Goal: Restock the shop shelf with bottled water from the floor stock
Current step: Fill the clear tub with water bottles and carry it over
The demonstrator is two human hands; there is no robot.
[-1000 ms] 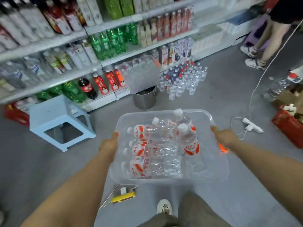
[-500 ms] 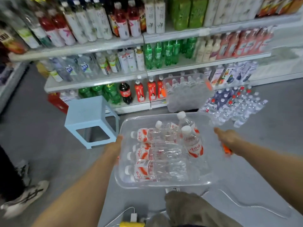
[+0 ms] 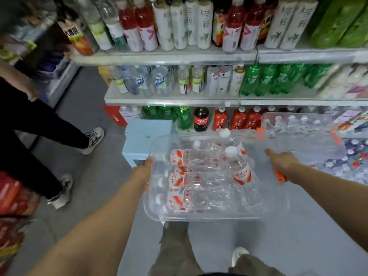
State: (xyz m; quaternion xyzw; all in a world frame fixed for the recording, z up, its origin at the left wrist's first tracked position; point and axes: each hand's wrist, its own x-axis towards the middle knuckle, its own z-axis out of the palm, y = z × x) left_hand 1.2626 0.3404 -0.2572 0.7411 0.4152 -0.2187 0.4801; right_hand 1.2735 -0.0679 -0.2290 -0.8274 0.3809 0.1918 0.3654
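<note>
**Drinks, a stool and a bystander**

A light blue stool (image 3: 147, 134) stands on the grey floor (image 3: 95, 176). Behind it, a dark cola bottle (image 3: 201, 119) stands upright between green soda bottles (image 3: 183, 116) on its left and red-labelled bottles with white caps (image 3: 238, 119) on its right. A red crate (image 3: 115, 116) sits left of that row. Higher up is a second row of green bottles (image 3: 266, 80). At the top, tall white bottles (image 3: 179, 24) stand beside red drinks (image 3: 144, 22) and green packs (image 3: 338, 20). At left, a person in black trousers (image 3: 39, 124) and white sneakers (image 3: 92, 139) stands near blurred red packs (image 3: 12, 196).
</note>
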